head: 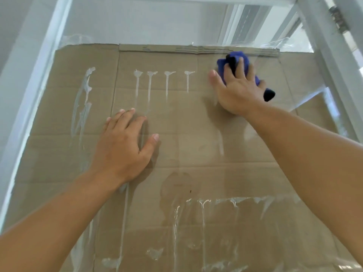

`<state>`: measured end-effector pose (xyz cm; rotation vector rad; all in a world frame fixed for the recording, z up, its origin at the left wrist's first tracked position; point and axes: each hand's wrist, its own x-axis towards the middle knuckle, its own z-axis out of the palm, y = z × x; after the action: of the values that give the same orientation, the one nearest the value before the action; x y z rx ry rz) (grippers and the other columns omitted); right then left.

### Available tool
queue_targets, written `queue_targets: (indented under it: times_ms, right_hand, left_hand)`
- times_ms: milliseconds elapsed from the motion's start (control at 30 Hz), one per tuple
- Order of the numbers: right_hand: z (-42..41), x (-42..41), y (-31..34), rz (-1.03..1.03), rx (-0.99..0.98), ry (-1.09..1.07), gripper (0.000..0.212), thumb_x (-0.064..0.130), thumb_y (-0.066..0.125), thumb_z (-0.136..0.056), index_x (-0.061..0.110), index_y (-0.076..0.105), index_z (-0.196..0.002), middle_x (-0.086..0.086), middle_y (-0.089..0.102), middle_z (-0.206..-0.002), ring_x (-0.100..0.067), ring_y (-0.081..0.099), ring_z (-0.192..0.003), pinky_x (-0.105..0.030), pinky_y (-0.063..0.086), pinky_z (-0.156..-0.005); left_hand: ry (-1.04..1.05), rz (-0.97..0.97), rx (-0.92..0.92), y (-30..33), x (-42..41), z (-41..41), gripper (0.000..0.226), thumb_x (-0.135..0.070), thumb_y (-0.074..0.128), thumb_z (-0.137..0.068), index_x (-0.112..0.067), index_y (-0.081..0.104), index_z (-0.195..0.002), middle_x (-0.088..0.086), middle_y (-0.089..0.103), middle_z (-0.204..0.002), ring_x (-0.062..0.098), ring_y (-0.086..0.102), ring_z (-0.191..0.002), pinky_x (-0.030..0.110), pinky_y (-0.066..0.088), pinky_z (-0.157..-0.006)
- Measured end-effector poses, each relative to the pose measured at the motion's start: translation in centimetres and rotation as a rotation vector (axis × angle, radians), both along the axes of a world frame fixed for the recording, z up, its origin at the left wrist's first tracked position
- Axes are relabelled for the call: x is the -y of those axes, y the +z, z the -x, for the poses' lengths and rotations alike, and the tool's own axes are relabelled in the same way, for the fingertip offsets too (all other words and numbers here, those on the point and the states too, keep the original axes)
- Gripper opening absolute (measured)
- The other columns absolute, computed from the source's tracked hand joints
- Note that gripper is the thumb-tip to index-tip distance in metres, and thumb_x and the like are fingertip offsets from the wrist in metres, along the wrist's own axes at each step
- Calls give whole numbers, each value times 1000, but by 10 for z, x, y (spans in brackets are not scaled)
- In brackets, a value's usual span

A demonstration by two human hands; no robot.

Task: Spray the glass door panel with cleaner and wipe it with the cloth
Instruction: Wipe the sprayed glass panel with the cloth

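Note:
The glass door panel (196,138) fills the view, with brown cardboard showing behind it. White cleaner streaks (149,85) run down the upper left and middle, and more drips (202,211) hang low at the centre right. My right hand (237,89) presses a blue and black cloth (238,59) flat against the glass at the upper right, fingers spread over it. My left hand (125,146) rests flat on the glass at centre left, fingers straight, holding nothing. No spray bottle is in view.
A white door frame (39,79) borders the panel on the left, and another white frame (324,55) with a metal hinge (338,18) borders it on the right. The cardboard's top edge (196,49) crosses behind the upper glass.

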<state>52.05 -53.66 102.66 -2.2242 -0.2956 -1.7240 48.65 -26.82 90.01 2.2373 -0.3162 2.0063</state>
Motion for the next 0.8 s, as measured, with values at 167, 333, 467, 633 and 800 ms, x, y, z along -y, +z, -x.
queue_targets:
  times_ms: [167, 333, 467, 633, 800]
  right_hand:
    - [-15, 14, 8, 61, 211, -65, 71, 70, 12, -97, 36, 29, -158, 3, 11, -171, -19, 7, -156, -53, 13, -119]
    - [-5, -20, 13, -14, 76, -46, 81, 75, 6, -95, 30, 16, -161, -3, -5, -171, -26, -9, -157, -60, 4, -121]
    - [-14, 0, -1, 467, 332, -65, 70, 70, 10, -98, 39, 34, -156, 5, 18, -169, -16, 9, -156, -52, 18, -120]
    - [-8, -23, 11, -210, 33, -27, 81, 73, 7, -97, 26, 12, -163, -4, -6, -171, -27, -8, -157, -60, 3, -121]
    - [-5, -25, -4, 613, 296, -79, 77, 74, 4, -96, 36, 23, -160, 4, 8, -171, -18, 1, -157, -55, 12, -122]
  left_hand:
    - [21, -29, 4, -1, -4, 0, 71, -62, 30, -88, -16, 52, -137, 9, 39, -154, 28, 24, -148, 45, 15, -122]
    - [44, -47, 0, -1, -7, -2, 70, -62, 31, -89, -17, 50, -140, 8, 38, -155, 26, 24, -148, 43, 13, -122]
    - [38, -42, 5, -1, -6, -3, 69, -61, 32, -89, -18, 51, -139, 8, 39, -154, 26, 25, -148, 44, 15, -122]
    - [31, -28, 22, -1, -5, -3, 68, -61, 32, -89, -17, 53, -138, 7, 40, -153, 27, 26, -147, 45, 18, -122]
    - [37, -38, 11, 0, -6, -2, 70, -62, 31, -89, -17, 52, -138, 7, 41, -153, 27, 27, -147, 44, 17, -122]
